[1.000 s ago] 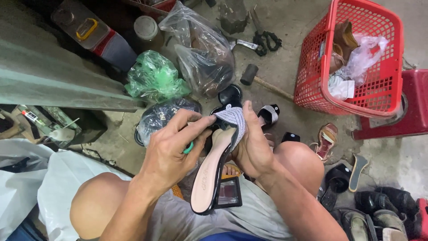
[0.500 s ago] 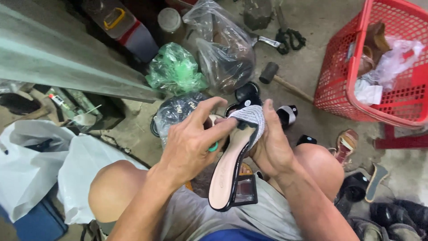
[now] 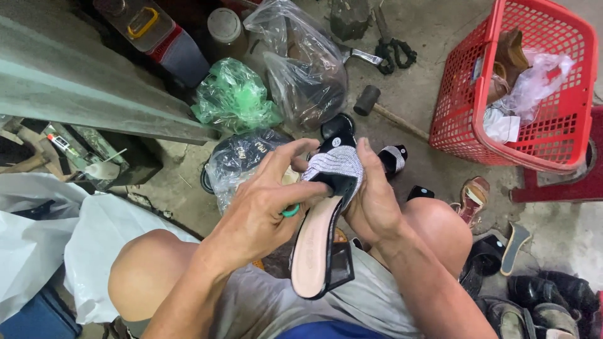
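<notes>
Black block-heel sandal [image 3: 323, 245] with silver rhinestone strap held over lap, sole up toward knees. Right hand [image 3: 377, 201] clasps strap end from the side; left hand [image 3: 264, 213] pinches strap edge, small green tool [image 3: 291, 211] tucked under fingers. Risk: strap slipping from pinch, sandal dropping toward floor clutter.

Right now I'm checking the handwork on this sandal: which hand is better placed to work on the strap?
Probably the left hand: its fingers lie on the sandal's silver strap, pinching something small and green. The right hand grips the sandal from the side, steadying it.
</notes>
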